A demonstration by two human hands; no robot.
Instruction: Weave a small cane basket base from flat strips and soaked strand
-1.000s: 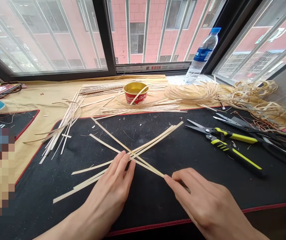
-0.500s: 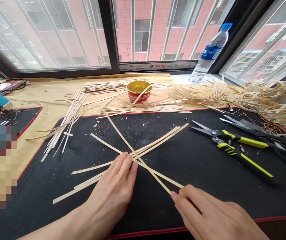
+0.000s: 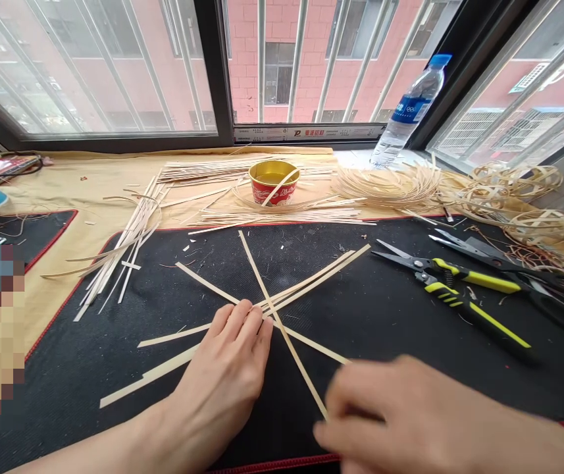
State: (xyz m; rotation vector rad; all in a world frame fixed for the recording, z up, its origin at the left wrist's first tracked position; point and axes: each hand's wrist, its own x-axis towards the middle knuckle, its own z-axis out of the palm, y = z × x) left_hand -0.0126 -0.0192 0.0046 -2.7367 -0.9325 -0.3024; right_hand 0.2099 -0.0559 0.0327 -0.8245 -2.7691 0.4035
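Several flat, pale bamboo strips (image 3: pixel 311 283) cross one another on the black mat (image 3: pixel 370 296), fanning out from one point. My left hand (image 3: pixel 235 359) lies over them just left of the crossing, fingers together and pressing the strips down; its fingertips' undersides are hidden. One single strip (image 3: pixel 297 361) runs over the top of the crossing from the upper left down to my right hand (image 3: pixel 385 408). That hand is blurred, with curled fingers and thumb meeting at the strip's near end. Another strip (image 3: pixel 321 347) reaches its knuckles.
Yellow-and-black pruning shears (image 3: pixel 459 283) and black scissors (image 3: pixel 489 253) lie at the right. A red and gold bowl (image 3: pixel 274 191) stands at the back among loose strips (image 3: pixel 128 243). Coiled strips (image 3: pixel 390 184) and a water bottle (image 3: pixel 407 118) are at the back right.
My right hand has moved toward me, and the top strip has swung steeper, its far end shifting right. My left hand stays at the crossing.
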